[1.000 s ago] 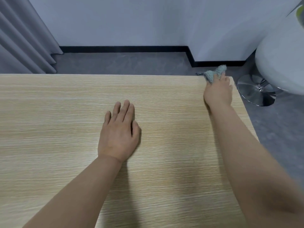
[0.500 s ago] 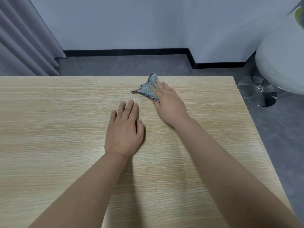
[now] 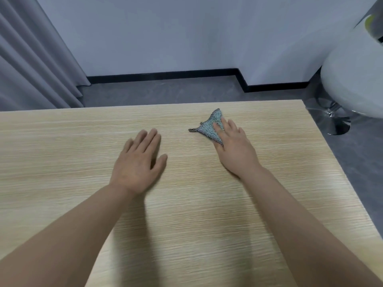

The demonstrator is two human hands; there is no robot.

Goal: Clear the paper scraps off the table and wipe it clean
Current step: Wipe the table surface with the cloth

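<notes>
A small teal cloth (image 3: 209, 127) with a dark checked edge lies on the light wooden table (image 3: 62, 162), towards its far side. My right hand (image 3: 234, 150) lies flat on the cloth's near right part, fingers straight and pressing it to the wood. My left hand (image 3: 138, 162) rests palm down on the table to the left of the cloth, fingers straight, apart from it. I see no paper scraps on the table.
The table's right edge (image 3: 323, 154) runs diagonally down the right side. Beyond it stands a white chair (image 3: 356, 79) on a chrome base (image 3: 337, 121). Grey curtains (image 3: 31, 65) hang at the back left over a grey floor.
My right hand has swept the cloth from the far right corner leftwards to the far middle of the table. My left hand stayed flat in about the same place.
</notes>
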